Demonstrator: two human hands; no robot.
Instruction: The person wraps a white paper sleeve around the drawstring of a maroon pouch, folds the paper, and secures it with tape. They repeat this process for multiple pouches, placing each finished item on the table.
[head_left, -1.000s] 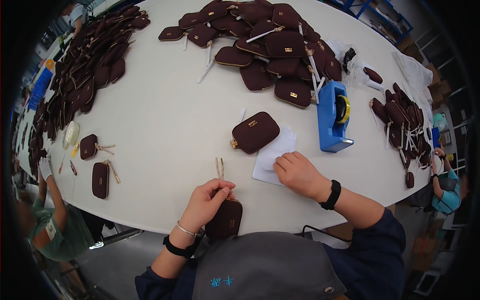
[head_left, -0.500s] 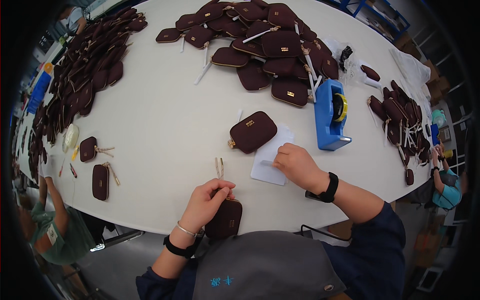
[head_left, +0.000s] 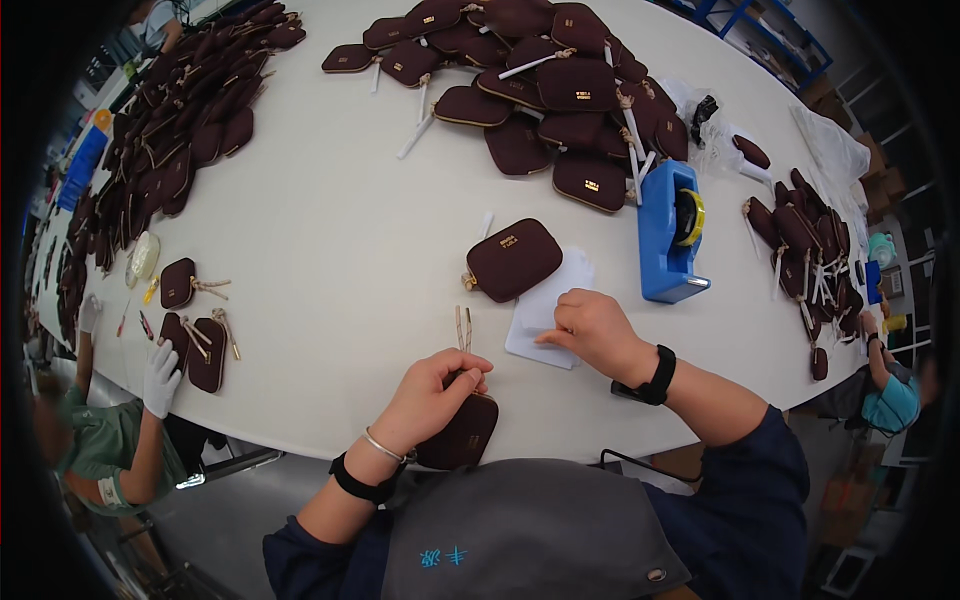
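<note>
My left hand (head_left: 432, 398) is closed around the top of a dark maroon zip pouch (head_left: 462, 436) near the table's front edge. Two ends of a beige cord (head_left: 463, 325) stick up past its fingertips. Over a small stack of white paper sheets (head_left: 537, 345), my right hand (head_left: 590, 335) has its fingers curled and its thumb drawn in. What lies between those fingertips is too unclear to name. Another maroon pouch (head_left: 514, 262) with gold lettering rests partly on the sheets, just beyond my right hand.
A blue tape dispenser (head_left: 660, 245) stands right of the sheets. Maroon pouches are heaped at the far side (head_left: 575, 85), far left (head_left: 190, 140) and right (head_left: 800, 235). At left, a co-worker's gloved hand (head_left: 160, 380) is beside several loose pouches (head_left: 207, 357).
A co-worker's gloved hand has come in at left, where another pouch now lies. My left hand sits slightly higher and farther right. The white strip at my right fingertips is less distinct.
</note>
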